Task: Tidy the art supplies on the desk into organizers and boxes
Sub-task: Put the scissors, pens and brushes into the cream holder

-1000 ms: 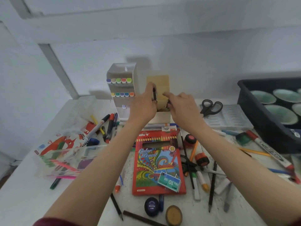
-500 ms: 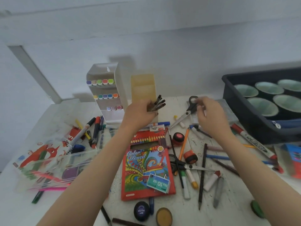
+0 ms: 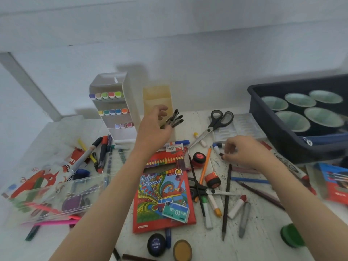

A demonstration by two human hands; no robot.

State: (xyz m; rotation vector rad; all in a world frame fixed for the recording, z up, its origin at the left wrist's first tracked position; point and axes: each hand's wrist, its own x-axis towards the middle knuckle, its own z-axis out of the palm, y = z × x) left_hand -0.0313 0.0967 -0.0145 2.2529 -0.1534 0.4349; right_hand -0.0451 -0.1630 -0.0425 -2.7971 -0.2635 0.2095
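Leftmost, near: clear case [image 3: 56, 202], paint pans and pens inside. Far: white organizer [image 3: 130, 113], three rows of coloured markers [image 3: 111, 95]; yellow holder [image 3: 157, 97] beside it. Left hand [image 3: 152, 130] grips a bundle of black pens [image 3: 174, 119] just before the yellow holder. Right hand [image 3: 243, 151], low over the desk [image 3: 263, 232], pinches a small dark piece [image 3: 222, 154]. Far right: dark tub [image 3: 282, 144], green-lined cups [image 3: 299, 99] inside.

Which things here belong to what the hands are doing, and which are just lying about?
In hand: left hand gripping black pens; yellow organizer behind it; right hand pinching a small dark item.
Lying about: black scissors, coloured pencil box, dark tub, orange pencil.
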